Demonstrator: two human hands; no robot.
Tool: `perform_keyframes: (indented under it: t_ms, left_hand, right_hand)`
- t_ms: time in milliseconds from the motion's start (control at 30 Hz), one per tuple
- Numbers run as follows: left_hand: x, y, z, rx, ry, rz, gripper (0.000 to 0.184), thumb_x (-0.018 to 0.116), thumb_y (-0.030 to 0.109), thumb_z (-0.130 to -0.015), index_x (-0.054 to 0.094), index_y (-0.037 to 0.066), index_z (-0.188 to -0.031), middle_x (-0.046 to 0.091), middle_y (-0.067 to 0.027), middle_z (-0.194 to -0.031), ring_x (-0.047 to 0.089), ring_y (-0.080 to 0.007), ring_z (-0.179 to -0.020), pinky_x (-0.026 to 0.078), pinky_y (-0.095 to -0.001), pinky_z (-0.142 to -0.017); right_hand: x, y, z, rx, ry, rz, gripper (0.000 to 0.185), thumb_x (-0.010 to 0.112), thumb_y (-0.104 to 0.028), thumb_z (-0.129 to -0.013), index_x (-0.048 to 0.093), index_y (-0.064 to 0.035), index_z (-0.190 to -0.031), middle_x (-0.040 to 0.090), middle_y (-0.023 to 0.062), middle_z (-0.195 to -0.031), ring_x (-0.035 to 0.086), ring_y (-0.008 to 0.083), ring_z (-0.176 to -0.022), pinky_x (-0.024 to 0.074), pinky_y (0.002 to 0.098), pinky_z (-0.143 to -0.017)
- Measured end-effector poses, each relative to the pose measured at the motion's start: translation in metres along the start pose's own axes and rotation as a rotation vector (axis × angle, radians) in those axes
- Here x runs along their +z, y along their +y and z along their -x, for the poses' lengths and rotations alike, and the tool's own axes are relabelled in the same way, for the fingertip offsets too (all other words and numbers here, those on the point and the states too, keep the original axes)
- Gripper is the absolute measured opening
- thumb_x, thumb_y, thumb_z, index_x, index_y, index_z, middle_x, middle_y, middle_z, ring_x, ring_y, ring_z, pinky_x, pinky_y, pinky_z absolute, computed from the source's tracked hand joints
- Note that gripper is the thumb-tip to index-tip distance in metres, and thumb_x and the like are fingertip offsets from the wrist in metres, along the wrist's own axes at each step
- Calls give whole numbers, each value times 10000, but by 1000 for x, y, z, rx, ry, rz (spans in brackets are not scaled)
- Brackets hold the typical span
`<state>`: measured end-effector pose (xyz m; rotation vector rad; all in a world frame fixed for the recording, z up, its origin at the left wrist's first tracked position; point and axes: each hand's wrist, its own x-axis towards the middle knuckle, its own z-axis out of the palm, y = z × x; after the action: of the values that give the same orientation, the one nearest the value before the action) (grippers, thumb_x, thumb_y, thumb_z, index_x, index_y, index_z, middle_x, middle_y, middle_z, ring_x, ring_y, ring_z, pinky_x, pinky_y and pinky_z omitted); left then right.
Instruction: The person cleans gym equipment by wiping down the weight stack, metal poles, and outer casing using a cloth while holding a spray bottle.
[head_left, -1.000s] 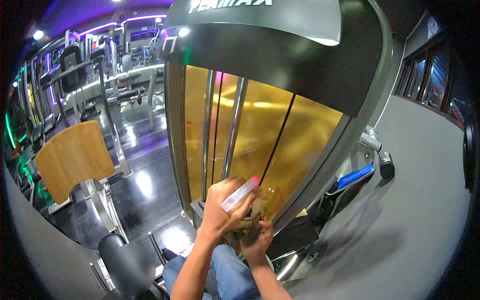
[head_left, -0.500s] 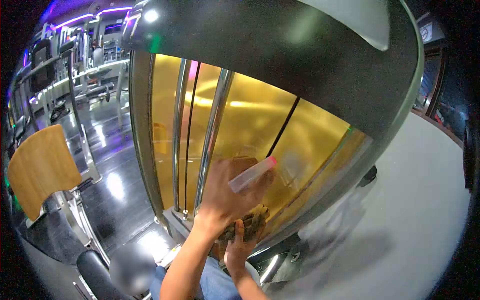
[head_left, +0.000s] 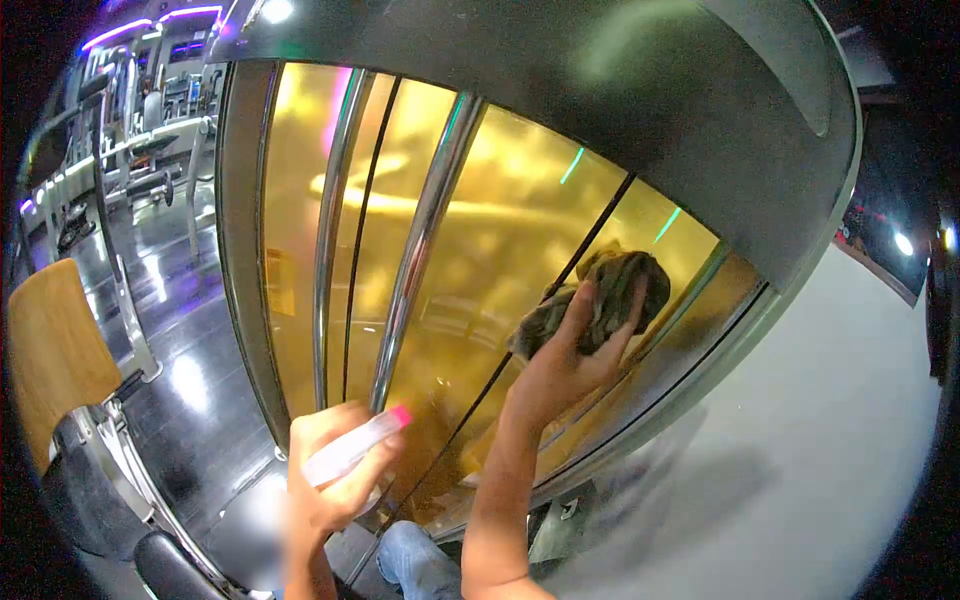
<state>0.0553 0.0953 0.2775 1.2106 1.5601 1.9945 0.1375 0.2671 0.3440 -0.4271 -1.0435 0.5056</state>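
My left hand (head_left: 335, 465) is closed around a spray bottle (head_left: 350, 450), with its whitish top and pink-red tip showing; most of its body is hidden below my fingers. It is in front of the lower part of a yellow, shiny panel (head_left: 480, 260). Up and to the right, my right hand (head_left: 575, 365) grips a crumpled dark cloth (head_left: 620, 295) with a grey-brown pattern. The cloth lies against the panel, over the black cable (head_left: 598, 228). My right thumb and fingers are spread across the bunched cloth.
Chrome rods (head_left: 425, 240) stand in front of the panel at left. A dark housing (head_left: 700, 120) curves over the top. A wooden pad (head_left: 60, 350) on a metal frame is at left, with gym machines beyond. A white wall (head_left: 790, 430) is at right.
My right hand has moved up and right with the cloth onto the panel. My left hand has gone down and left with the spray bottle. The view has shifted slightly.
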Motion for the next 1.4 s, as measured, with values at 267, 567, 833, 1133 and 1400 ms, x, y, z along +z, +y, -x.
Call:
perform_keyframes:
  t_ms: [267, 567, 833, 1133, 1400]
  left_hand:
    - [-7, -17, 11, -86, -23, 113, 241, 686, 145, -804, 607, -8, -635, 546, -46, -547, 521, -114, -451, 361, -268, -447]
    - [-8, -22, 18, -14, -96, 44, 221, 673, 130, -808, 618, -11, -646, 559, -54, -553, 526, -122, -439, 364, -268, -437]
    - [-8, -15, 18, -15, -93, 45, 215, 679, 143, -801, 627, -29, -682, 568, -60, -583, 524, -121, -443, 364, -268, -427]
    - [-7, -20, 25, 63, -79, 70, 192, 649, 128, -799, 654, -30, -690, 580, -72, -576, 525, -134, -456, 377, -274, -455]
    - [-9, -30, 23, 9, -32, 50, 326, 664, 280, -785, 658, -27, -676, 549, -49, -548, 472, -99, -394, 316, -251, -394]
  right_hand:
    - [-29, 31, 27, -5, -42, 178, 498, 588, -113, -972, 436, -5, -1434, 516, 160, -1393, 516, 234, -1229, 387, 345, -1054]
    - [-4, -7, -14, 145, 73, -89, 492, 660, -252, -932, 538, 40, -1307, 567, 191, -1299, 579, 265, -1112, 478, 360, -942]
    - [7, 18, -34, 61, -2, -386, 444, 653, -197, -941, 530, -22, -1329, 606, 98, -1261, 614, 198, -1028, 527, 340, -850]
    - [-8, 38, -10, 235, -58, -163, 450, 646, -143, -942, 504, -52, -1359, 653, 78, -1154, 651, 178, -897, 553, 313, -748]
    - [29, 9, -48, 369, -247, -528, 217, 610, -218, -952, 595, -118, -1143, 658, 27, -877, 590, 80, -655, 390, 214, -488]
